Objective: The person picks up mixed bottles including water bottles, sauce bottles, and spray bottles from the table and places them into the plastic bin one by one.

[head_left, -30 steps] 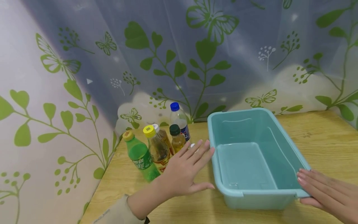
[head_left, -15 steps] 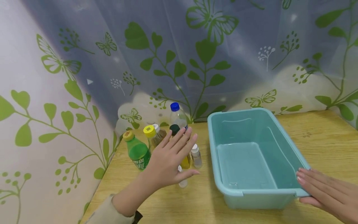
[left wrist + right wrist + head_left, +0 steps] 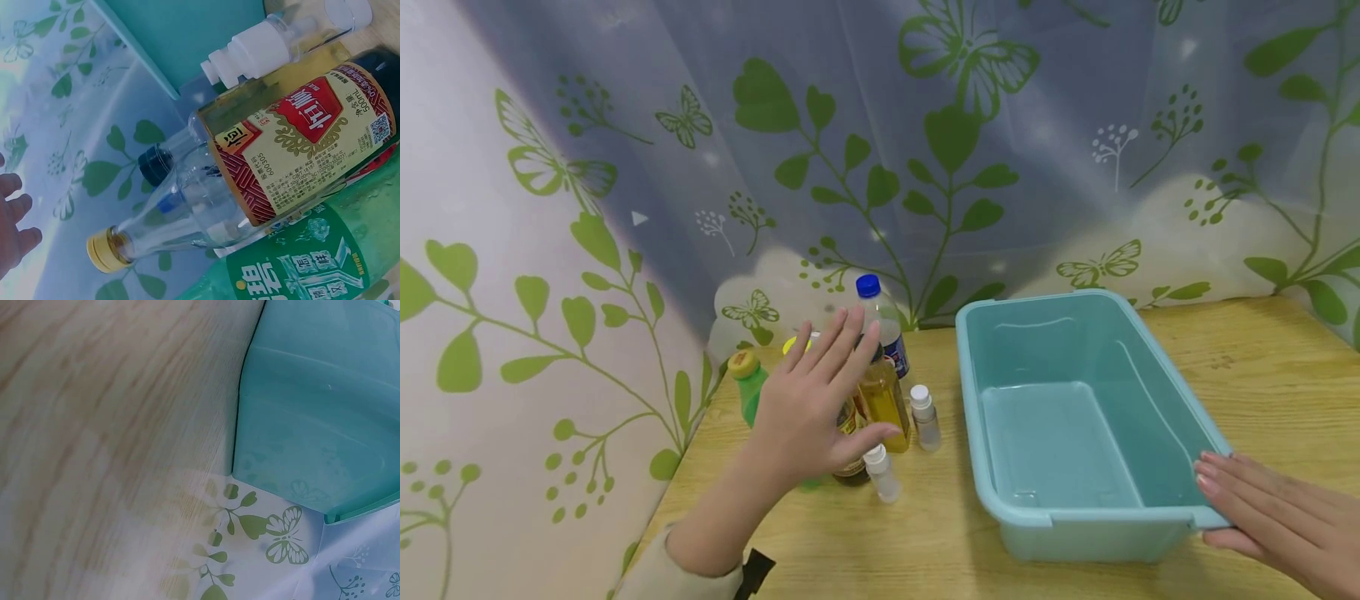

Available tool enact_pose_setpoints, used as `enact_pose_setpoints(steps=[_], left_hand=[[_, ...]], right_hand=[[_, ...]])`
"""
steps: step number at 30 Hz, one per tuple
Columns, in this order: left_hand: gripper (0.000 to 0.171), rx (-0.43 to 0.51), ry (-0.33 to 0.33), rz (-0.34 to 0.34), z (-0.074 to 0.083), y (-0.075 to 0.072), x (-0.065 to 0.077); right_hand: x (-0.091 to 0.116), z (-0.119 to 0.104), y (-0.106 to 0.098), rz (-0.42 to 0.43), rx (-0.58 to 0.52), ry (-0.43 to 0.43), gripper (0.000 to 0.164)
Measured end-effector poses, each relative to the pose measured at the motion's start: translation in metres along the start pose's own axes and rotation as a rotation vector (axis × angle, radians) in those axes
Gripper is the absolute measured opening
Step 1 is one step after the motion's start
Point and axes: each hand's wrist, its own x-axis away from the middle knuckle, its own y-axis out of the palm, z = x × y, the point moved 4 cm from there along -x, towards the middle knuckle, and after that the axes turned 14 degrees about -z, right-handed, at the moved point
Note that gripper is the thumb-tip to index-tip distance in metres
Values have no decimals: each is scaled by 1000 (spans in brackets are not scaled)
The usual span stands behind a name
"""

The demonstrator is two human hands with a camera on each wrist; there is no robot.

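My left hand [image 3: 808, 408] hovers with fingers spread over a cluster of bottles, holding nothing. Under and behind it stand a green soda bottle [image 3: 747, 387], a yellow-capped bottle with a red and cream label [image 3: 300, 137], and a bottle of golden liquid [image 3: 886, 408]. A clear bottle with a blue cap [image 3: 868, 287] is at the back. Two small white-capped bottles [image 3: 927, 425] stand nearest the tub. The left wrist view shows only fingertips [image 3: 22, 237] at its edge. My right hand [image 3: 1285, 517] rests straight-fingered on the near right corner of the teal plastic tub [image 3: 1120, 515].
The tub holds nothing and sits on a wooden table [image 3: 1285, 375], right of the bottles. Behind the table hangs a curtain [image 3: 1037, 208] printed with leaves and butterflies. A similarly patterned surface [image 3: 550, 417] borders the left side.
My left hand has moved left from beside the tub's rim to over the bottles, uncovering the two small white-capped bottles. The right hand and tub have stayed put.
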Motion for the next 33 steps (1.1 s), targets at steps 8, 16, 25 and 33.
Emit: enact_pose_setpoints(steps=[8, 16, 25, 33], left_hand=[[83, 39, -51, 47, -11, 1, 5], [85, 64, -89, 47, -19, 3, 9], [83, 66, -151, 66, -25, 6, 14], [81, 62, -187, 78, -33, 11, 18]], right_hand=[[1, 1, 2, 55, -11, -20, 50], [2, 0, 3, 99, -24, -35, 50], [3, 1, 4, 63, -27, -31, 50], [2, 0, 3, 65, -29, -23, 49]])
